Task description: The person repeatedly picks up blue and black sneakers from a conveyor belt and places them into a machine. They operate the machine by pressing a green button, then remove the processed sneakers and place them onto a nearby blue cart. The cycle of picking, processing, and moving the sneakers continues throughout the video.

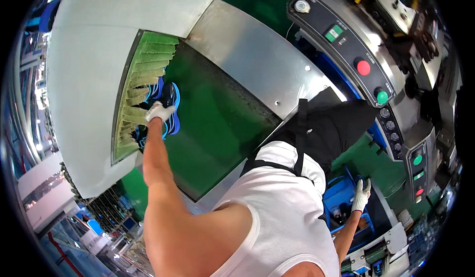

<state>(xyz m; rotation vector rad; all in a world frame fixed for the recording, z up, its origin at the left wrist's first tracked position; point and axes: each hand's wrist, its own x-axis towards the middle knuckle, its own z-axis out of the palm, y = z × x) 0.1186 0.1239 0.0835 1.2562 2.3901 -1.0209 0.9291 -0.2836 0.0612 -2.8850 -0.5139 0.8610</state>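
My left hand [160,112], in a white glove, reaches to the fringed opening of a large pale machine. Its fingers close on a black sports shoe with a blue sole [174,99]. More blue-and-black shoes [157,90] show partly beneath the green strip curtain [138,81]. Under them lies a green conveyor belt [217,113]. On my other side, my right hand [361,196], gloved as well, hangs beside a blue crate [334,190] with its fingers apart. Nothing shows in that hand. Dark items inside the crate are too small to name.
The pale machine housing [84,84] stands left, with a bare metal plate [242,34] along the belt. At the right, a control panel [341,37] carries a red button [363,67] and green buttons. Another panel [418,170] hangs lower. Racks and machinery fill the edges.
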